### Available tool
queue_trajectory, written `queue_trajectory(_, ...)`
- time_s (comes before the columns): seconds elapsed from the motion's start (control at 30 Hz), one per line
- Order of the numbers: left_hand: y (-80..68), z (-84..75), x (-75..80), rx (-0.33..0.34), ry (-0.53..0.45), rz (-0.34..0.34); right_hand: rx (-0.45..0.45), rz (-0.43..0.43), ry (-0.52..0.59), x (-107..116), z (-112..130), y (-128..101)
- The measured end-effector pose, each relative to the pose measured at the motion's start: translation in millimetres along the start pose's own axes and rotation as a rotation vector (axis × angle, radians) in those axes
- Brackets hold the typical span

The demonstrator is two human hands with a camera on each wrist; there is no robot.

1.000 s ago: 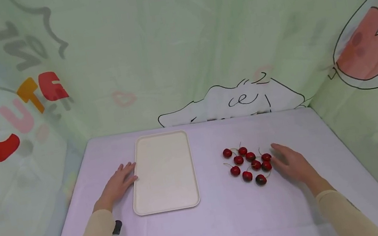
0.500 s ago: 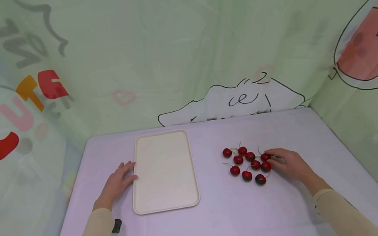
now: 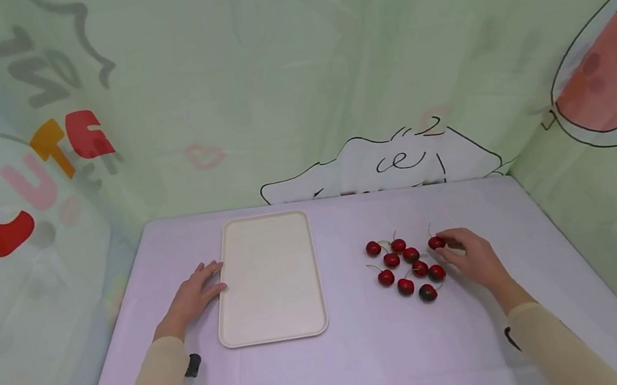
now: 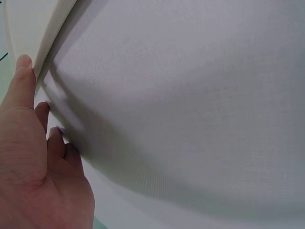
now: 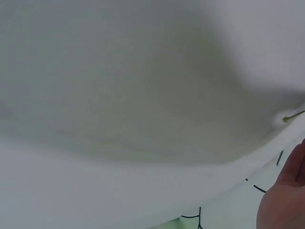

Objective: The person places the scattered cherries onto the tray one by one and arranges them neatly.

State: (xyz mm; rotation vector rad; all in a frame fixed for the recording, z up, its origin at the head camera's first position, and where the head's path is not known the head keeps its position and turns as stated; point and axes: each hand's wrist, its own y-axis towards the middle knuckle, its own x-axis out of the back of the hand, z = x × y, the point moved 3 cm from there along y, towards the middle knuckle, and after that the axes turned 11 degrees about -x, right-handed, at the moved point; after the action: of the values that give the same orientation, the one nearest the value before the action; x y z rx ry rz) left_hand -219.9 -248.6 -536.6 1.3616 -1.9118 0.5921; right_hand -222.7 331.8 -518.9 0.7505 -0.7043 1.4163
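In the head view my right hand (image 3: pixel 475 258) pinches one dark red cherry (image 3: pixel 436 242) between thumb and fingertips, its thin stem pointing up. Just left of it, several more cherries (image 3: pixel 406 286) with stems lie in a loose cluster on the table. A cream rectangular tray (image 3: pixel 266 278) lies left of the middle with nothing on it. Beside its left rim rests my left hand (image 3: pixel 190 301), fingers relaxed, thumb and fingertips at the edge. The left wrist view shows that thumb on the tray's corner (image 4: pixel 35 28). Only part of my right hand (image 5: pixel 286 200) enters the right wrist view.
A pale lilac cloth covers the table (image 3: pixel 336 375). Printed green curtains (image 3: pixel 291 75) enclose its back and sides. A small black object (image 3: pixel 193 365) shows beside the left sleeve.
My right hand has reached left to the cluster, taken hold of its right-hand cherry and drawn it slightly away toward the back. The left hand and tray stay in place.
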Motion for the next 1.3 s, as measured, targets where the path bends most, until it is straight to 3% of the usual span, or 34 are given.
queue_trajectory(0.17, 0.2, 3.0, -1.2, 0.018, 0.008, 0.007, -0.029, -0.040, 0.058, -4.9, 17.8, 15.1)
queue_trajectory(0.4, 0.5, 0.4, -1.1, 0.011, 0.011, 0.007, -0.061, -0.028, 0.126, -24.0, 65.6, 36.2)
queue_trajectory(0.83, 0.0, -6.0, 0.8, 0.011, 0.026, 0.011, 0.080, 0.077, 0.212, -87.8, 160.4, 56.7)
queue_trajectory(1.3, 0.9, -1.8, 0.5, 0.017, 0.003, 0.009, 0.181, 0.135, 0.263, -152.3, 215.6, 53.3)
